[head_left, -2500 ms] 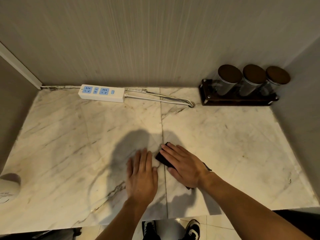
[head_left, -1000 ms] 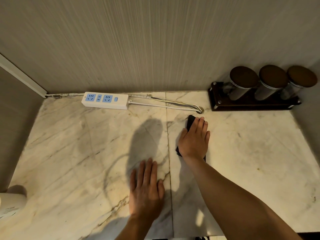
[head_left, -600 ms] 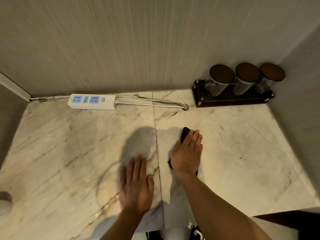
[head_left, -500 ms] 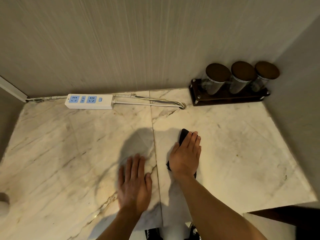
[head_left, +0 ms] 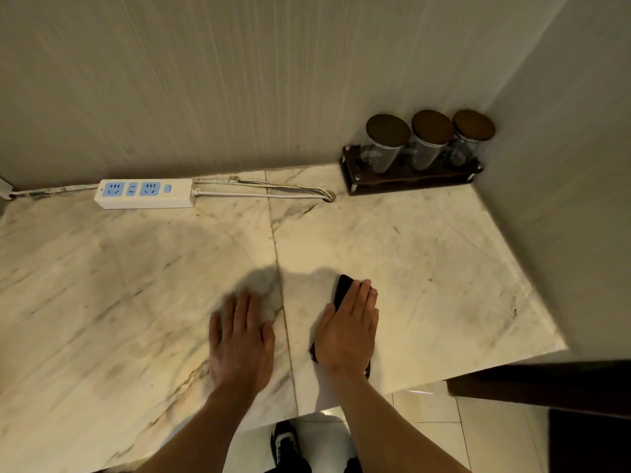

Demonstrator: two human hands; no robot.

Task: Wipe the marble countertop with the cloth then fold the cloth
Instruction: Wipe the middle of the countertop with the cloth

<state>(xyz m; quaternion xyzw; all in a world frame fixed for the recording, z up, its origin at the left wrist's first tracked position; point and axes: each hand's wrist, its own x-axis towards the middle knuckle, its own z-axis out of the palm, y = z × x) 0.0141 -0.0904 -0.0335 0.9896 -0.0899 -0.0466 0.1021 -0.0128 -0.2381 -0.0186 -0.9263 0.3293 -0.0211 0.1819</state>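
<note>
A small dark cloth (head_left: 343, 291) lies folded narrow on the white veined marble countertop (head_left: 426, 261), right of the slab seam. My right hand (head_left: 348, 331) lies flat on top of it, fingers together and pointing away, pressing it down; only the cloth's far end and slivers beside my wrist show. My left hand (head_left: 240, 339) rests palm down on the bare marble just left of the seam, fingers slightly apart, holding nothing.
A white power strip (head_left: 145, 193) with blue sockets and its cable (head_left: 266, 192) lie along the back wall. A dark wooden rack (head_left: 409, 179) with three lidded glass jars fills the back right corner. A side wall bounds the right; the counter's front edge is near my wrists.
My right hand has drawn the cloth back from near the cable toward the front edge. The left hand has stayed flat on the marble.
</note>
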